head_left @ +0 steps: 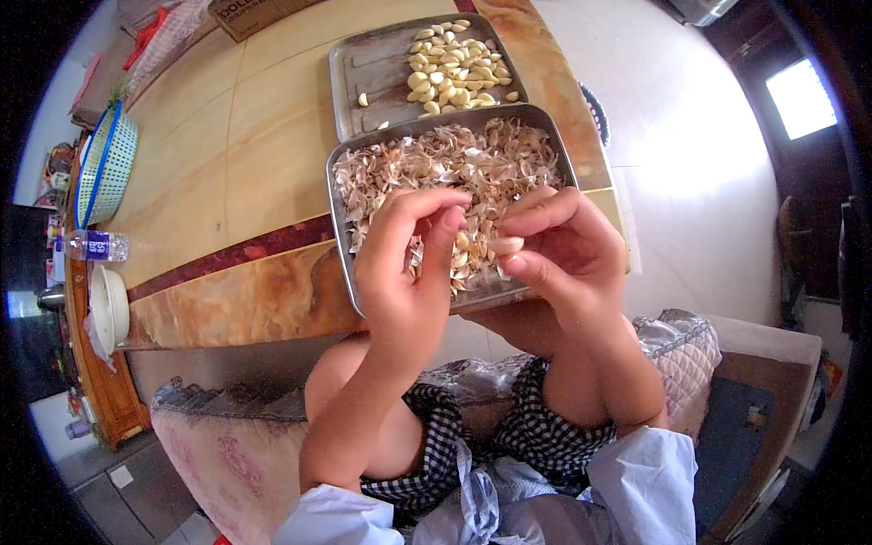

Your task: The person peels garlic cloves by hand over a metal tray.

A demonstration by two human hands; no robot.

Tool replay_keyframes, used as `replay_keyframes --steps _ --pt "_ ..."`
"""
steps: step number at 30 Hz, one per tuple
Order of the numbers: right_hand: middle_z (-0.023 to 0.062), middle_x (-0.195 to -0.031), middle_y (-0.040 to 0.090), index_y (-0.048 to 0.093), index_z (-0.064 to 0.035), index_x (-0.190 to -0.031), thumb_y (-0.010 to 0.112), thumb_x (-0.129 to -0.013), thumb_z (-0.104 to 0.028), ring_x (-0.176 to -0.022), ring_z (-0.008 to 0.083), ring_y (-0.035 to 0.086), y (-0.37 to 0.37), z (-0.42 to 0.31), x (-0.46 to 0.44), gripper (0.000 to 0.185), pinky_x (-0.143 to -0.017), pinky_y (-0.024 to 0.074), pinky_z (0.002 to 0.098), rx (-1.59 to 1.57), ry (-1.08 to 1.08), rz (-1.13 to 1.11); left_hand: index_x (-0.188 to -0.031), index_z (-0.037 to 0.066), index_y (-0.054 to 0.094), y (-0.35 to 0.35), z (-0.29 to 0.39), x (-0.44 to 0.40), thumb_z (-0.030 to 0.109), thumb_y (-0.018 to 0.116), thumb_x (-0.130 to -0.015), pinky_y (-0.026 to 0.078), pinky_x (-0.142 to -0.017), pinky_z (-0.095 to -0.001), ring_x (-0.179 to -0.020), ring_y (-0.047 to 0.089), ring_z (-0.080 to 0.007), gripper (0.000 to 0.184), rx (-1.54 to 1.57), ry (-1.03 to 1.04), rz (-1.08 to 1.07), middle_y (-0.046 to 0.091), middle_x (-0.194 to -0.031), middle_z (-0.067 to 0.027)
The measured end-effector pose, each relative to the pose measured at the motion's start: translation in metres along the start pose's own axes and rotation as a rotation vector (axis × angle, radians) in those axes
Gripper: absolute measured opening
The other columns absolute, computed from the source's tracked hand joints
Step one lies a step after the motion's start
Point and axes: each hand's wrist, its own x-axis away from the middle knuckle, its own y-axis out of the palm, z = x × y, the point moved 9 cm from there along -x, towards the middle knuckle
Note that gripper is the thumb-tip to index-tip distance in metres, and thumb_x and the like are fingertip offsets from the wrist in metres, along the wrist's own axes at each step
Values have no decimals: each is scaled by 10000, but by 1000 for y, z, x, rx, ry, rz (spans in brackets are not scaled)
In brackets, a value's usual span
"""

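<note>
A metal tray (338, 227) full of papery garlic skins (436, 150) lies at the table's near edge, with some unpeeled cloves among the skins. Over its right part, my right hand (572, 250) pinches a garlic clove (505, 245) between thumb and fingertips. Just left of it, my left hand (409, 250) is held above the skins with thumb and index fingertip pressed together; anything between them is too small to make out. Behind, a second metal tray (363, 68) holds many peeled cloves (454, 68), mostly on its right side.
On the left stand a green basket (111, 173) with a blue rim, a plastic bottle (97, 245) and a pale bowl (111, 309). A cardboard box (254, 14) is at the table's far edge. My legs are below the near edge, on a quilted seat (236, 454).
</note>
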Motion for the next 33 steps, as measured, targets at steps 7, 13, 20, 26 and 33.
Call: replay_keyframes --steps 7,13,20,26,33 --pt "103 -834 560 549 24 -872 621 -699 42 -791 176 556 -5 -23 0 188 -673 454 265 263 -222 21 -992 24 555 16 -1 2 78 534 -821 415 -700 -231 -789 517 -119 180 40 -37 -210 542 -894 -53" --pt "104 -791 572 576 -4 -831 654 -649 31 -731 201 559 7 -39 1 201 -620 450 275 498 -347 -45 -987 0 499 23 2 13 20 558 -803 441 -668 -185 -778 541 -79 195 425 -171 -263 552 -892 -56" --pt "111 -793 579 569 4 -836 675 -631 25 -723 222 566 -1 -36 6 231 -630 450 277 358 -336 50 -964 -22 491 20 12 13 -15 574 -778 443 -722 -208 -810 535 -99 203 475 -47 -234 532 -896 -68" --pt "123 -786 595 562 17 -838 641 -651 48 -697 229 577 11 -54 13 206 -603 466 291 620 -603 -36 -939 -31 503 20 14 14 -55 570 -759 445 -723 -227 -818 547 -131 194 424 -61 -249 545 -888 -85" --pt "141 -810 603 552 43 -845 634 -655 56 -689 244 587 9 -49 14 208 -595 490 297 612 -567 -10 -896 -30 539 13 33 13 -100 588 -700 468 -648 -258 -726 584 -192 214 63 222 -195 590 -825 -133"
